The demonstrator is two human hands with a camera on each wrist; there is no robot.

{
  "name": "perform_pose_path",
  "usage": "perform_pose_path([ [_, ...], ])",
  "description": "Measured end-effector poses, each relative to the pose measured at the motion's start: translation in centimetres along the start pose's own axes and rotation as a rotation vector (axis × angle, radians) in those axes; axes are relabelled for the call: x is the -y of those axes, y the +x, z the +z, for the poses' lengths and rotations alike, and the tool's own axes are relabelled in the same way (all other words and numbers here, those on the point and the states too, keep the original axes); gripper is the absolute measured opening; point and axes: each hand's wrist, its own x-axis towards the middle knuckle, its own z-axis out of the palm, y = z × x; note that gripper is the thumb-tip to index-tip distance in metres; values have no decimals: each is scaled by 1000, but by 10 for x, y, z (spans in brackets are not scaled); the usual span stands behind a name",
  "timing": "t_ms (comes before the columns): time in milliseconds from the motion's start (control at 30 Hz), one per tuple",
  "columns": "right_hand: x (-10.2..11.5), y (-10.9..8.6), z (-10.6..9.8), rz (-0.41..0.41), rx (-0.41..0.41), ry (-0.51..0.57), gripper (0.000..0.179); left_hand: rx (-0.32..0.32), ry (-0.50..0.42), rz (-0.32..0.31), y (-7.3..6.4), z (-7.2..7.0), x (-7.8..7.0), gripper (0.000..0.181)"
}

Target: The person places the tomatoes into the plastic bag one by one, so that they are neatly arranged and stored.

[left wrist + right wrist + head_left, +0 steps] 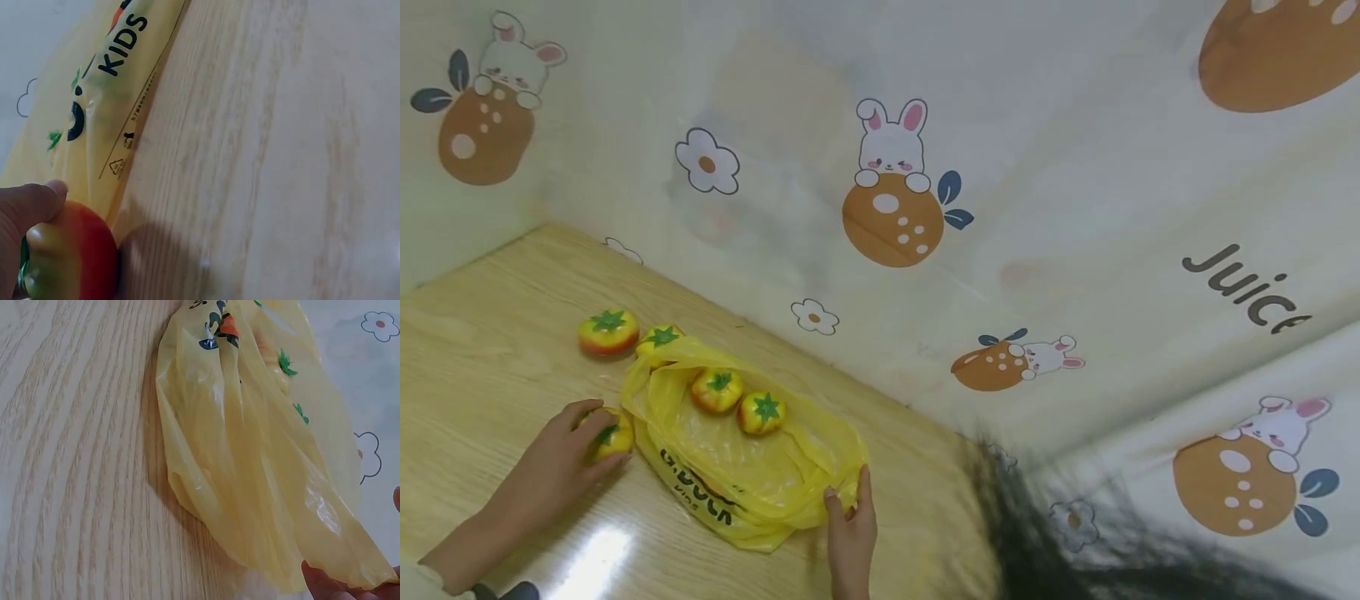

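A yellow plastic bag (pixel 790 462) with black lettering lies on the table with its mouth spread open. Two yellow-and-red persimmons (pixel 717 390) with green star-shaped tops sit inside it. My left hand (pixel 546 458) curls its fingers and thumb round another persimmon (pixel 617 439), right by the bag's left edge. Up close in the left wrist view, that held persimmon (pixel 75 253) shows a red side. At the bag's other end, my right hand (pixel 853 533) pinches the rim between thumb and fingers. The right wrist view has the fingers (pixel 325 584) at the plastic's edge.
One loose persimmon (pixel 608 332) rests on the wooden table (pixel 475 333) beyond my left hand. Another persimmon (pixel 658 337) stands behind the bag's rim, partly covered by it. A wall covering (pixel 760 225) printed with rabbits and flowers borders the table. Dark hair blurs the lower right.
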Motion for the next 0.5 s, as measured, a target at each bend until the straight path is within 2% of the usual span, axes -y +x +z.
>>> perform_pose_path([
  [133,-4,-2,0,-25,7,22,71,67,-6,-30,1,0,3,47],
  [233,-5,-3,0,-14,11,15,72,77,-13,-38,3,-3,5,47],
  [400,-4,-4,-2,37,20,21,73,7,-17,0,11,-14,2,51],
  [500,-2,-4,-4,33,17,25,73,-53,-25,54,21,-20,-3,52],
])
